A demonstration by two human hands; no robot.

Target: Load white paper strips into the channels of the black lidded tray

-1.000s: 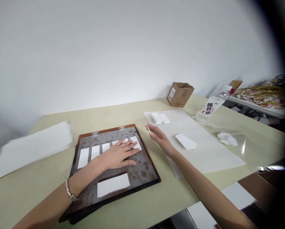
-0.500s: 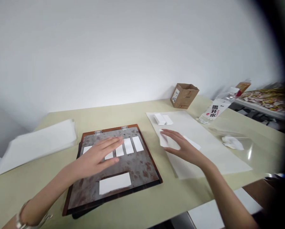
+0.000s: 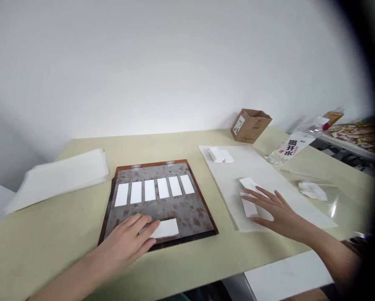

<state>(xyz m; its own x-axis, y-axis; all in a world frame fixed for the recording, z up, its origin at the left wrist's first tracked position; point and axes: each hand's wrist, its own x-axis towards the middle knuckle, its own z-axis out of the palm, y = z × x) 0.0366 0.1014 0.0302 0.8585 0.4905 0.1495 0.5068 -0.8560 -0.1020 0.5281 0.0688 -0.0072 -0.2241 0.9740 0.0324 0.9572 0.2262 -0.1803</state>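
Observation:
On the mottled grey-brown clipped board [image 3: 187,213] several white cards [image 3: 150,190] lie in a row, with one longer white strip [image 3: 167,228] below them. My left hand [image 3: 127,236] rests over that strip's left end and hides it. Its fingers are bent, thumb apart from the index finger, without a visible grip. To the right, my right hand [image 3: 278,211] spans a small white card [image 3: 249,205], thumb at its near end and fingertips at its far end, low over the white sheet [image 3: 225,184]. Another white card [image 3: 250,184] lies just beyond the fingers.
Small stacked white cards [image 3: 217,154] sit at the sheet's far end. A brown paper bag [image 3: 253,127] and a tilted clear bottle [image 3: 289,146] stand behind. Crumpled white material [image 3: 312,191] lies in clear plastic at right. A stack of white paper [image 3: 62,175] is at left.
My left hand has moved down the board from the card row to the strip, uncovering the row. The right hand has shifted right and nearer me, with the small white card.

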